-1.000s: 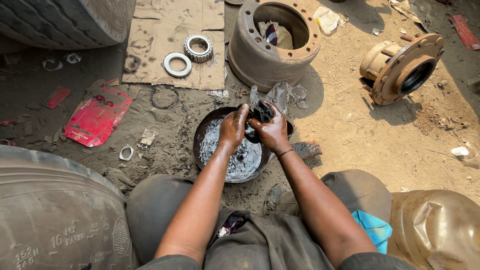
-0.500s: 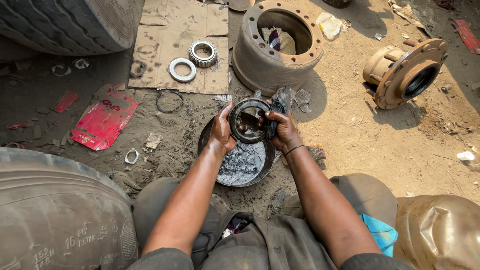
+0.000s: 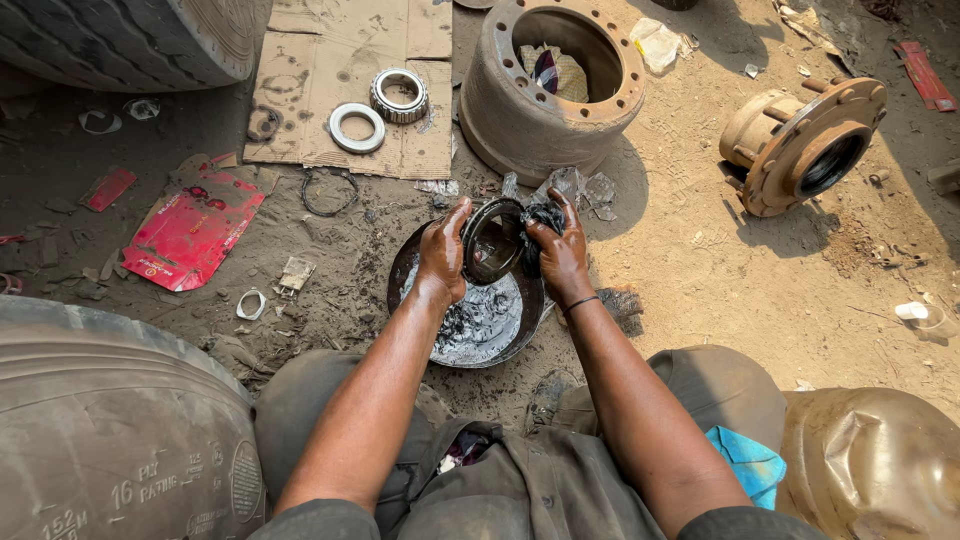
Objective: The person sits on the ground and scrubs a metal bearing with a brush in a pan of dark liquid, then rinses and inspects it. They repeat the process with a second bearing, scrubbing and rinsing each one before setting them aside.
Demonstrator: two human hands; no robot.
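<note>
Both hands clamped on a greasy bearing ring

Left hand point(image 3: 441, 255) and right hand point(image 3: 562, 256) grip the black-smeared ring point(image 3: 492, 240) above the pan point(image 3: 440, 330); brake drum point(image 3: 550, 85) at one o'clock.

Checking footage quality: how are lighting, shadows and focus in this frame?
Head view: hard sun on the sandy ground at right, with a dark shadow beside the brake drum; both hands and the greasy ring sharp; wide-angle bending at the tyre.

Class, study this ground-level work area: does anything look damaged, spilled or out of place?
Litter stands out: a torn red packet lies crumpled in the dirt, and crumpled plastic sits beside the rusty brake drum. Both hands hold a dark, greasy ring over a grimy pan.
</note>
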